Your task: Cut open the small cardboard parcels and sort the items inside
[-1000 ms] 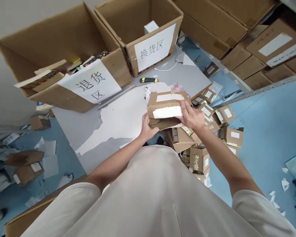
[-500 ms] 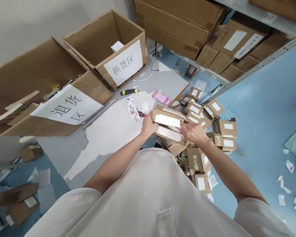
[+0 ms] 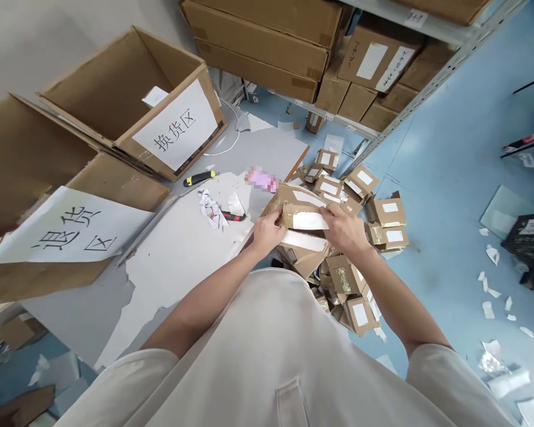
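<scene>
Between my two hands, just past the table's right edge, is a small cardboard box (image 3: 300,207) with white labels and shiny tape. My left hand (image 3: 269,232) grips its left end, thumb on top. On the right end, my right hand (image 3: 343,228) is closed with the thumb pressing near a label. Whether its flaps are open is hard to make out. To the left on the table lie crumpled paper (image 3: 211,209), a red-and-black tool (image 3: 234,216) and a yellow-and-black utility knife (image 3: 199,178). A blurred pink item (image 3: 261,179) lies beyond my left hand.
Two large open cartons with paper signs, one nearer (image 3: 129,201) and one farther (image 3: 204,124), stand along the table's (image 3: 151,279) left side. Many small cardboard boxes (image 3: 385,210) are heaped on the floor at right. A shelf (image 3: 409,101) holds cartons. Paper scraps (image 3: 492,255) litter the floor.
My view has turned to the right, so the table and cartons have shifted left. Both hands keep hold of the box, which has tilted, showing more of its top.
</scene>
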The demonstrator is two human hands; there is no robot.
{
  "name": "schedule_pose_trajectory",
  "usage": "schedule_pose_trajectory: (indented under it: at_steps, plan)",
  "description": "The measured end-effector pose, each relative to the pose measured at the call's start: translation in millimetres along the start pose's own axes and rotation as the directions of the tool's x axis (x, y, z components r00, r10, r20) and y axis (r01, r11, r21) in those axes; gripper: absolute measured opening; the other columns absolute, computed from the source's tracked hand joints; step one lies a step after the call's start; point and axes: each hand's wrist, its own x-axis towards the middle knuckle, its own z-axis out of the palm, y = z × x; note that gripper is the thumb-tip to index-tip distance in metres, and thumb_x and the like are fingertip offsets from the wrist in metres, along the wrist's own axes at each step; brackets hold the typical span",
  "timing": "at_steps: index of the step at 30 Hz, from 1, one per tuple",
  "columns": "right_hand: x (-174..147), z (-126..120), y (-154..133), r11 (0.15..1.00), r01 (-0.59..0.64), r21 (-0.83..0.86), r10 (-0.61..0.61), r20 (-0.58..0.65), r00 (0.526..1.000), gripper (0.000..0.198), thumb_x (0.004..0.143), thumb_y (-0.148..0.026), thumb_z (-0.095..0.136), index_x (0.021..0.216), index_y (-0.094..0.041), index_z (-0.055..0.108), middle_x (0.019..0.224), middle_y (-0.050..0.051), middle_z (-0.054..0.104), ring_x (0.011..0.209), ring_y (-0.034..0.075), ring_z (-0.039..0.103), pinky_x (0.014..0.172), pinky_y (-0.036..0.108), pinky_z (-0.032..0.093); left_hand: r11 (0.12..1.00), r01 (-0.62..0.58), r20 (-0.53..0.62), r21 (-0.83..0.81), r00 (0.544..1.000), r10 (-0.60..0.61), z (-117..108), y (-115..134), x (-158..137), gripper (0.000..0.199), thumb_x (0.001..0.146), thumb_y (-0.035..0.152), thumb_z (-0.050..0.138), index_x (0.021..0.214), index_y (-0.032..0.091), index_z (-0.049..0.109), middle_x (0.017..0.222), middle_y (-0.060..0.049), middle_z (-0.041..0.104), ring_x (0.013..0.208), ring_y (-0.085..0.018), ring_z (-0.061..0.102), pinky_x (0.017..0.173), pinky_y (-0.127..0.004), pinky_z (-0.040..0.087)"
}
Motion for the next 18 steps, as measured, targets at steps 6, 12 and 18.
schedule_pose_trajectory:
  at_steps: [6, 12, 18]
  plan:
    - [-17.2, -2.3, 46.6, 0.982, -0.021, 0.188, -0.012, 0.172, 0.985, 0.034, 0.091, -0.022, 0.044, 0.118, -0.025, 0.065, 0.112, 0.005, 0.062, 0.084, 0.017, 0.061, 0.063, 0.026, 0.041, 0.976, -0.136, 0.037, -0.173, 0.989, 0.144, 9.6, -27.5, -1.7, 0.039, 0.072, 0.024, 0.058, 0.108, 0.013, 0.071, 0.099, -0.009, 0.074, 0.078, -0.019, 0.071, 0.078, -0.029, 0.056]
    - [-40.0, 17.2, 81.4, 0.972, -0.23, 0.037, 0.219, 0.189, 0.957, 0.039, 0.093, -0.032, 0.042, 0.13, -0.029, 0.056, 0.109, 0.008, 0.064, 0.084, 0.021, 0.062, 0.061, 0.028, 0.04, 0.971, -0.142, 0.322, -0.193, 0.925, 0.199, 12.5, -8.7, 9.2, 0.079, 0.071, 0.045, 0.069, 0.139, 0.013, 0.046, 0.143, -0.014, 0.047, 0.134, -0.031, 0.044, 0.112, -0.045, 0.036]
    - [-72.5, 80.9, 118.7, 0.831, -0.549, 0.092, 0.539, 0.116, 0.835, 0.041, 0.097, -0.039, 0.033, 0.12, -0.022, 0.063, 0.106, 0.012, 0.064, 0.089, 0.024, 0.061, 0.066, 0.03, 0.043, 0.955, 0.105, 0.528, -0.278, 0.847, 0.061, 19.7, -32.5, 0.8, 0.084, 0.075, 0.058, 0.062, 0.144, 0.016, 0.039, 0.147, -0.013, 0.042, 0.137, -0.03, 0.039, 0.115, -0.046, 0.031]
